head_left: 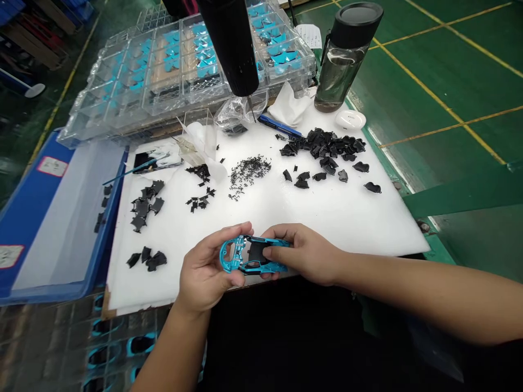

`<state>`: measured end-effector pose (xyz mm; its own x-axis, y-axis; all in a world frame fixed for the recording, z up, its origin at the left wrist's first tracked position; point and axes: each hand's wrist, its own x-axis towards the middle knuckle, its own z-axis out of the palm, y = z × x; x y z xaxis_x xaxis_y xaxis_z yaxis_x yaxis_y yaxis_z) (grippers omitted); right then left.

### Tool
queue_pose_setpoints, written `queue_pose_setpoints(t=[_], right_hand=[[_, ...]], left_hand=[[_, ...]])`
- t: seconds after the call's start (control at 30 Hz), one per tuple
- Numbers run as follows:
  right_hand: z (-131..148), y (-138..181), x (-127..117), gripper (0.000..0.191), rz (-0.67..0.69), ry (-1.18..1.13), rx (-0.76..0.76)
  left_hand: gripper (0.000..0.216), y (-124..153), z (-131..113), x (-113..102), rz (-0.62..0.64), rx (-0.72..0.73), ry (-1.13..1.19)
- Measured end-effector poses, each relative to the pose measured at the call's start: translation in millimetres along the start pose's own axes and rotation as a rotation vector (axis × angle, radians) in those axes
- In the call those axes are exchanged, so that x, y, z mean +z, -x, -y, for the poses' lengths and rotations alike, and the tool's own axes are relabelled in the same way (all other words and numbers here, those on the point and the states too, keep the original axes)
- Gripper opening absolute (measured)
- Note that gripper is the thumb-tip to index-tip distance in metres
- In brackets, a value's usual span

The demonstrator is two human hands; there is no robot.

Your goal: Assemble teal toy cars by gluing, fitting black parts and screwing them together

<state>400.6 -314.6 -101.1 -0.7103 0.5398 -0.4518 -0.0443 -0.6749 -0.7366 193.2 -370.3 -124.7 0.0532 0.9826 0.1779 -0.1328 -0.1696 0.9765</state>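
Between my two hands is a blue toy car body [235, 255] with a black panel in its middle, held just over the front edge of the white work surface. My left hand [206, 267] grips its left end, thumb and fingers on opposite sides. My right hand [306, 253] closes around the other end, with a digit lying on the black panel. Beyond the hands lie a pile of tiny black screws [249, 171], small black clips [200, 201] and a heap of black molded parts [327, 146]. A black electric screwdriver [241, 60] hangs point down above the surface.
Clear compartment trays [171, 71] with blue parts stand at the back. A water bottle [343, 60], white case [350, 120] and blue pen-like tool [281, 126] sit back right. A blue bin [53, 218] stands at left. More black parts [143, 207] lie at the left.
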Motion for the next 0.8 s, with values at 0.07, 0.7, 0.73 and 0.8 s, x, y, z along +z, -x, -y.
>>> queue_pose_setpoints(t=[0.07,0.7,0.73,0.8], right_hand=[[0.6,0.0,0.7,0.004,-0.013,0.012,0.005],[0.9,-1.0,3.6,0.010,-0.074,0.027,0.036],[0.1,-1.4,3.1,0.009,-0.070,0.025,0.033],[-1.7,-1.7,2.2,0.006,-0.070,0.031,0.017]], left_hand=[[0.059,0.2,-0.2,0.0,-0.003,-0.004,-0.008],[0.061,2.4,0.6,0.8,-0.014,-0.007,-0.036],[0.061,2.7,0.6,0.5,-0.024,-0.018,-0.034],[0.062,3.1,0.8,0.0,-0.051,-0.042,-0.038]])
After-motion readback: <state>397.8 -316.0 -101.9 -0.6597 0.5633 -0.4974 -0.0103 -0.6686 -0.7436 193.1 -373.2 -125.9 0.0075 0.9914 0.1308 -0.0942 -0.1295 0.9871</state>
